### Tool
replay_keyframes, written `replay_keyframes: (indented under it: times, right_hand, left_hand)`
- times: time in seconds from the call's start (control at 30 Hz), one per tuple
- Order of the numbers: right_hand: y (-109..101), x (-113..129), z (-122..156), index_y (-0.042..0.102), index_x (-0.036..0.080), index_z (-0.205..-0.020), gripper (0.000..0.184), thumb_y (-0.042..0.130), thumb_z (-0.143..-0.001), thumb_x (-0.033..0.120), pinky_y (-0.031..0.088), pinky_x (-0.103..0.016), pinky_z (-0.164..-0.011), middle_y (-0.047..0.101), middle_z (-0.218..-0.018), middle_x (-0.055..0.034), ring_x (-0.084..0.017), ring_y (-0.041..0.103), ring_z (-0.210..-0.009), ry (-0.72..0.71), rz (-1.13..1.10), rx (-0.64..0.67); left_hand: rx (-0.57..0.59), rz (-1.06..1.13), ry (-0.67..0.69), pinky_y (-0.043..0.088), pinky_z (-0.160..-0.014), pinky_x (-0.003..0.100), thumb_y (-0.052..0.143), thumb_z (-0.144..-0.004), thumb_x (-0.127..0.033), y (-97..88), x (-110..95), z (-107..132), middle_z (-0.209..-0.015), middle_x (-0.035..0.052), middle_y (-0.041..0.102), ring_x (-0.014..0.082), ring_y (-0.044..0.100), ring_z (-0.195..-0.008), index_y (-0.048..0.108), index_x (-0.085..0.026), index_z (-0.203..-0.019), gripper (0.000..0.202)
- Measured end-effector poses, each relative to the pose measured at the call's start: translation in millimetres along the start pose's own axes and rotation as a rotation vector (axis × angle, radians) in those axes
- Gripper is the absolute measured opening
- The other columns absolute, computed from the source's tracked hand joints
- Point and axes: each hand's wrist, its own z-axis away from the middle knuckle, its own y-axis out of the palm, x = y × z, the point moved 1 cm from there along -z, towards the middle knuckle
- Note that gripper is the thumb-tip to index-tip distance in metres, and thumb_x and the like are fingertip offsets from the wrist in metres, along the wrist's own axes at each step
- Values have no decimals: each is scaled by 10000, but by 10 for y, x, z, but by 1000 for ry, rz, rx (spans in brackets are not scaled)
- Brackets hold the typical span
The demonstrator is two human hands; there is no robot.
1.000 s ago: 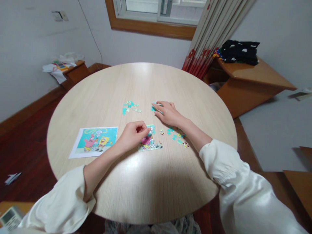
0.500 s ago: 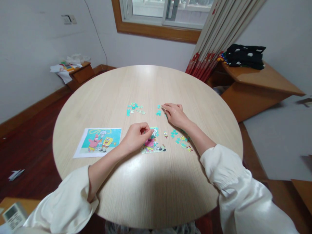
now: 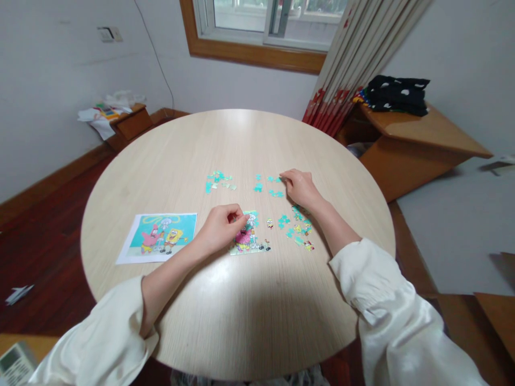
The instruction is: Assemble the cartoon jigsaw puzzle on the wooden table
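Note:
My left hand (image 3: 219, 228) rests on the round table (image 3: 241, 300), fingers curled in a pinch at the left edge of the partly assembled puzzle (image 3: 248, 240); what it pinches is too small to make out. My right hand (image 3: 301, 187) lies farther back, fingers curled, its fingertips touching loose teal pieces (image 3: 276, 186). More loose pieces (image 3: 298, 228) lie by my right wrist, and another small cluster of teal pieces (image 3: 219, 181) sits to the left.
A printed cartoon reference picture (image 3: 159, 237) lies at the table's left. A wooden desk (image 3: 418, 134) with dark folded cloth stands at the right, a striped curtain (image 3: 354, 59) hangs behind, and a small cluttered cabinet (image 3: 120, 118) is at the far left.
My right hand has slid rightward across the loose teal pieces, uncovering some of them. My left hand has stayed at the assembled puzzle section.

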Motion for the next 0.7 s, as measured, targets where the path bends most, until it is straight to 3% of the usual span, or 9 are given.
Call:
replay_keyframes:
  times: [0.2,0.4,0.53,0.7]
  right_hand:
    - [-100,-6,-9,719,184,-877,221,508,-829,138,438,-488,-898,702,-985,-142,-282,641,-928,-5,-24,44]
    - [-305,78,84,688,211,-699,137,580,-737,136,504,-392,-693,689,-727,-72,-222,630,-705,36,-144,187]
    - [-324,136,115,697,223,-724,40,671,-710,197,512,-395,-692,690,-772,-64,-220,629,-718,6,-202,248]
    - [-222,122,84,717,228,-762,68,685,-710,199,518,-415,-737,701,-819,-67,-228,636,-754,-21,-167,256]
  left_hand:
    - [-68,-18,18,329,-515,263,561,-781,-240,-8,38,-17,-516,-20,487,105,418,-509,489,-192,-553,243]
    - [-79,-41,37,332,-521,265,558,-789,-255,-24,38,-13,-534,-18,483,106,419,-521,487,-194,-560,248]
    - [-70,-49,45,343,-529,266,550,-792,-261,-19,46,-13,-547,-6,512,112,437,-533,503,-192,-564,243]
    - [-71,-31,52,344,-523,263,559,-783,-263,-8,59,-14,-535,-8,517,109,437,-519,509,-191,-561,239]
